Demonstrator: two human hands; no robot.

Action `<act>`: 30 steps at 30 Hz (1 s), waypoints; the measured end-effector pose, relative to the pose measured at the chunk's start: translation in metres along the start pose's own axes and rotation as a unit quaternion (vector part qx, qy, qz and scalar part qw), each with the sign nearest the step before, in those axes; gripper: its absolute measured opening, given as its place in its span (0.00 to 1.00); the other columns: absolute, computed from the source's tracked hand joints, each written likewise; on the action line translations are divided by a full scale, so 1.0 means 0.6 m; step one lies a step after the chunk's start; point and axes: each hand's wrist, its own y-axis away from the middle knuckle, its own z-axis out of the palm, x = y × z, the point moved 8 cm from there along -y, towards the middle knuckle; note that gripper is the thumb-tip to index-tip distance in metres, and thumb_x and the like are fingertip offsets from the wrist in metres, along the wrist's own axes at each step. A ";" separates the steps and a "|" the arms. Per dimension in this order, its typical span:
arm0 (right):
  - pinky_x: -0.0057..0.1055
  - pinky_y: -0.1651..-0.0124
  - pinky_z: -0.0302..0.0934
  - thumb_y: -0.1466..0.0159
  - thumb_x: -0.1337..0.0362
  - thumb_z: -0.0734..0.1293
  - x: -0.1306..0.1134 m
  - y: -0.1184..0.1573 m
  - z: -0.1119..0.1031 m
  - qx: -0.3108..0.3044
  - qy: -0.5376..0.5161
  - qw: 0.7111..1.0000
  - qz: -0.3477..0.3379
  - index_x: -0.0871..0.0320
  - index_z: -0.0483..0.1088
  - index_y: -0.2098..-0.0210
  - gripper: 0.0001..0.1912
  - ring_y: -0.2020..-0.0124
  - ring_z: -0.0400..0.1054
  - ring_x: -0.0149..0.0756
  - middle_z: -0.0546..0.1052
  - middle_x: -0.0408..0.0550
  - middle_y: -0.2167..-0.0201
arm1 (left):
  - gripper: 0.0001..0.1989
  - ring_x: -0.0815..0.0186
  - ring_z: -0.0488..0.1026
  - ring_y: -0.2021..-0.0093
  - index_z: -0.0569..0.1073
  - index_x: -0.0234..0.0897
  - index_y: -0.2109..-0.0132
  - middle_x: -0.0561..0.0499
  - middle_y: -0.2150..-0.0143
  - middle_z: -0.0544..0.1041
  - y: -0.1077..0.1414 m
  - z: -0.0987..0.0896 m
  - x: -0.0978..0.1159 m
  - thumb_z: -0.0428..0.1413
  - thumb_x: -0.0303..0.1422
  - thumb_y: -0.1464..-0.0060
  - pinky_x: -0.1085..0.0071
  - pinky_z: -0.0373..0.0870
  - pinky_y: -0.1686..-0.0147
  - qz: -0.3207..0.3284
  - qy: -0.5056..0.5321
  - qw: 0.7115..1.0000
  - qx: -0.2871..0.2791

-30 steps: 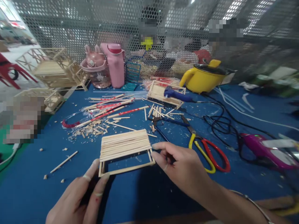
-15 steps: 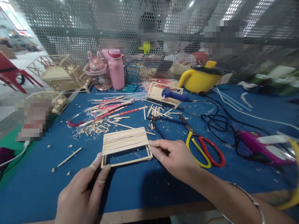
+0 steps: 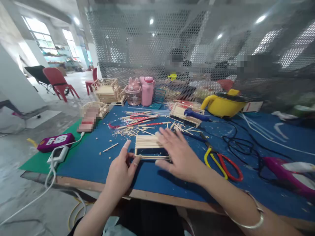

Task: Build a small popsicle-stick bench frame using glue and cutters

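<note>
A small wooden stick frame [image 3: 147,142] lies on the blue tabletop, its far part covered by sticks laid side by side and its near part an open gap. My left hand [image 3: 121,168] grips its near left corner, thumb at the front rail and index finger by the left side. Over its right end spreads my right hand [image 3: 180,155], fingers stretched out and apart, hiding that end. Whether the right palm touches the sticks I cannot tell. Loose sticks [image 3: 140,124] and cut bits lie just behind the frame.
Right of my right hand lie scissors [image 3: 222,164] with red and yellow handles. Behind are a blue glue gun [image 3: 195,115] resting on another stick frame, a yellow pot [image 3: 225,105] and a pink bottle [image 3: 147,92]. A phone [image 3: 88,120] and purple power bank [image 3: 56,142] sit left.
My right hand has let go of the frame's right side and opened out above it. The left hand stays at the left corner. The camera view has turned left and widened backward.
</note>
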 end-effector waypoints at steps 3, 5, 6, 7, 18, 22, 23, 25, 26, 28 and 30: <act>0.55 0.35 0.28 0.52 0.35 0.64 -0.029 -0.020 0.044 -0.106 0.053 0.993 0.013 0.67 0.49 0.35 0.57 0.33 0.38 0.57 0.46 0.64 0.33 | 0.29 0.65 0.75 0.70 0.55 0.35 0.37 0.49 0.63 0.78 0.000 0.001 0.002 0.48 0.41 0.42 0.69 0.69 0.67 0.014 -0.007 1.000 -0.001; 0.54 0.34 0.30 0.56 0.33 0.65 -0.028 -0.028 0.061 -0.133 0.058 0.989 0.038 0.70 0.47 0.35 0.63 0.33 0.37 0.58 0.45 0.66 0.33 | 0.29 0.64 0.75 0.68 0.55 0.34 0.37 0.49 0.63 0.78 -0.001 0.001 0.002 0.48 0.42 0.42 0.68 0.69 0.67 0.021 -0.011 1.000 0.004; 0.53 0.34 0.30 0.56 0.33 0.65 -0.025 -0.030 0.066 -0.138 0.056 0.988 0.044 0.70 0.46 0.34 0.63 0.33 0.37 0.58 0.46 0.66 0.33 | 0.29 0.64 0.76 0.67 0.55 0.34 0.37 0.49 0.63 0.78 -0.002 0.002 0.003 0.48 0.42 0.42 0.68 0.69 0.67 0.026 -0.012 1.000 0.004; 0.53 0.34 0.31 0.56 0.33 0.65 -0.023 -0.032 0.069 -0.138 0.054 0.988 0.047 0.70 0.46 0.34 0.63 0.33 0.38 0.57 0.46 0.66 0.33 | 0.29 0.63 0.76 0.66 0.55 0.34 0.37 0.49 0.63 0.78 -0.002 0.002 0.004 0.48 0.42 0.42 0.68 0.69 0.66 0.029 -0.014 0.999 0.003; 0.54 0.35 0.32 0.54 0.33 0.64 -0.006 -0.031 0.030 -0.124 -0.078 0.989 0.024 0.65 0.44 0.34 0.61 0.34 0.43 0.55 0.50 0.64 0.34 | 0.30 0.56 0.68 0.47 0.56 0.30 0.38 0.36 0.46 0.70 0.005 -0.037 0.046 0.47 0.45 0.41 0.57 0.66 0.50 0.123 -0.084 0.980 0.133; 0.43 0.39 0.50 0.38 0.45 0.57 0.096 -0.011 -0.075 0.195 -0.243 0.949 0.055 0.57 0.48 0.36 0.36 0.39 0.56 0.43 0.64 0.57 0.40 | 0.36 0.50 0.47 0.33 0.50 0.31 0.34 0.36 0.34 0.55 -0.015 0.016 0.140 0.43 0.51 0.42 0.48 0.48 0.39 0.268 -0.218 0.938 0.017; 0.43 0.42 0.54 0.36 0.47 0.57 0.130 0.004 -0.090 0.274 -0.265 0.921 0.086 0.58 0.52 0.38 0.32 0.44 0.62 0.43 0.70 0.57 0.46 | 0.38 0.49 0.45 0.32 0.51 0.32 0.34 0.37 0.33 0.53 -0.021 0.039 0.157 0.42 0.53 0.43 0.46 0.46 0.38 0.288 -0.244 0.925 -0.029; 0.40 0.48 0.59 0.36 0.49 0.57 0.182 0.028 -0.094 0.350 -0.285 0.881 0.142 0.59 0.57 0.43 0.27 0.52 0.68 0.41 0.74 0.56 0.55 | 0.43 0.46 0.44 0.32 0.53 0.30 0.35 0.36 0.32 0.51 -0.033 0.081 0.171 0.39 0.59 0.47 0.44 0.42 0.38 0.292 -0.278 0.909 -0.104; 0.39 0.50 0.61 0.36 0.49 0.57 0.198 0.035 -0.091 0.363 -0.288 0.871 0.164 0.59 0.60 0.46 0.26 0.55 0.69 0.41 0.75 0.54 0.58 | 0.46 0.45 0.44 0.33 0.54 0.29 0.35 0.35 0.32 0.51 -0.039 0.097 0.172 0.38 0.62 0.49 0.43 0.41 0.38 0.286 -0.288 0.905 -0.130; 0.37 0.53 0.61 0.37 0.49 0.57 0.216 0.041 -0.084 0.370 -0.284 0.863 0.191 0.58 0.63 0.50 0.24 0.57 0.69 0.40 0.75 0.52 0.61 | 0.50 0.45 0.45 0.33 0.54 0.28 0.35 0.34 0.33 0.51 -0.047 0.122 0.166 0.36 0.65 0.52 0.44 0.42 0.39 0.276 -0.294 0.900 -0.165; 0.35 0.53 0.61 0.36 0.48 0.56 0.218 0.044 -0.082 0.378 -0.274 0.861 0.204 0.58 0.64 0.52 0.22 0.59 0.69 0.38 0.75 0.51 0.64 | 0.52 0.45 0.45 0.33 0.52 0.28 0.35 0.35 0.32 0.50 -0.049 0.134 0.158 0.36 0.66 0.54 0.46 0.44 0.39 0.281 -0.292 0.896 -0.183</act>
